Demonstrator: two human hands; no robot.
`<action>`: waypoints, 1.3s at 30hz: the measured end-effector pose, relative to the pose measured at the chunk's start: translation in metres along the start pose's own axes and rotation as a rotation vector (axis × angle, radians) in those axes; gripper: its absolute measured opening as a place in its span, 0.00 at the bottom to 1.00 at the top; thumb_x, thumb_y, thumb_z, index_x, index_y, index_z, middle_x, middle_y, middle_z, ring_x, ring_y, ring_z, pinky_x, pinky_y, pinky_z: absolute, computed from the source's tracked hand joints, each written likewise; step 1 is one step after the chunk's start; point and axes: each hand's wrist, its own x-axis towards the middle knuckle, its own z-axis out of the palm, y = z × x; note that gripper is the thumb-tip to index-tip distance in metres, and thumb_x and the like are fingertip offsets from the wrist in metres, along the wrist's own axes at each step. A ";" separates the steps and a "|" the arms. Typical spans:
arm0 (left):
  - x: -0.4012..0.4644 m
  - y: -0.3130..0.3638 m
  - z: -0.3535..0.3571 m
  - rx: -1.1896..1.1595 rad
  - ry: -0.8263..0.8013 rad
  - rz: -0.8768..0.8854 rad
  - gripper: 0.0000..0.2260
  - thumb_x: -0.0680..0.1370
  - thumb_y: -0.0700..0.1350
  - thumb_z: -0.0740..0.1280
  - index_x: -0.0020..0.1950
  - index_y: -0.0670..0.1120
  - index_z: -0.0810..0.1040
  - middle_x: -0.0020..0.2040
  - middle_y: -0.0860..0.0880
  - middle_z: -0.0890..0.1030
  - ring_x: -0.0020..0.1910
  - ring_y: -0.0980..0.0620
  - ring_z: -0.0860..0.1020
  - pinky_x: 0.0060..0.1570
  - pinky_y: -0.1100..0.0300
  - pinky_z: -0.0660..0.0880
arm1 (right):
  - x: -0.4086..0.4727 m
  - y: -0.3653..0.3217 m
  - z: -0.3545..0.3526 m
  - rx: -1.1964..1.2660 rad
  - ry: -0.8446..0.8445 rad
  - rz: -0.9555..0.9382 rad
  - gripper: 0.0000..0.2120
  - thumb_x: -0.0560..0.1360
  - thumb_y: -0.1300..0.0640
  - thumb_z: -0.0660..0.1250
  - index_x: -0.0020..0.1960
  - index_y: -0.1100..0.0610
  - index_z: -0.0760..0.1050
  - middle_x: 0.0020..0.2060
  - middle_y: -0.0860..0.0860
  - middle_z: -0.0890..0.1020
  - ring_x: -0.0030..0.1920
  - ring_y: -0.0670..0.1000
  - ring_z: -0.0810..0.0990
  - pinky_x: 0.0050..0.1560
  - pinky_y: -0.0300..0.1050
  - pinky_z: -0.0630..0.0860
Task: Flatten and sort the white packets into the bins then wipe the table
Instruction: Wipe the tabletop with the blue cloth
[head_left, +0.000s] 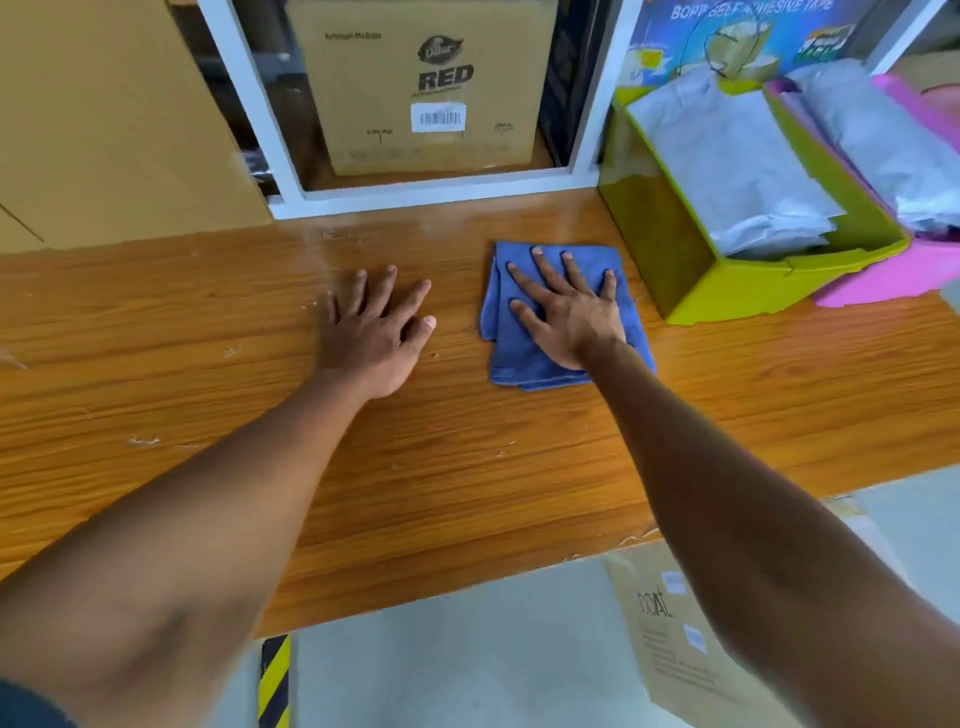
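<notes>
white shelf frame (260, 119) | cardboard boxes (426, 88) | grey floor (467, 649)

You have one view only, from the camera on your head, looking forward and steeply down across the wooden desk (467, 467). It sits close: both your forearms run up from the bottom corners. The desk's near edge crosses the lower frame with floor (467, 665) below it; the far edge meets a white-framed shelf (415, 195).
</notes>
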 end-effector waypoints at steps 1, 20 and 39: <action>0.003 -0.001 0.001 -0.001 -0.006 0.009 0.28 0.80 0.73 0.33 0.81 0.72 0.36 0.85 0.56 0.35 0.84 0.45 0.35 0.80 0.35 0.37 | -0.002 -0.001 0.000 0.002 -0.002 0.010 0.28 0.82 0.29 0.40 0.81 0.29 0.40 0.83 0.38 0.41 0.84 0.53 0.42 0.75 0.77 0.42; 0.042 -0.006 -0.001 0.011 0.002 0.083 0.30 0.78 0.74 0.31 0.81 0.71 0.35 0.85 0.55 0.35 0.84 0.42 0.34 0.79 0.32 0.37 | -0.005 0.001 -0.002 -0.006 -0.001 0.089 0.30 0.80 0.27 0.38 0.81 0.30 0.38 0.82 0.36 0.39 0.84 0.50 0.40 0.76 0.77 0.43; 0.054 -0.006 0.000 0.010 0.021 0.084 0.31 0.77 0.76 0.30 0.80 0.72 0.35 0.85 0.56 0.34 0.84 0.43 0.35 0.79 0.32 0.39 | -0.031 0.028 -0.003 -0.068 -0.005 -0.089 0.30 0.83 0.29 0.44 0.81 0.30 0.37 0.82 0.36 0.39 0.84 0.48 0.39 0.77 0.76 0.44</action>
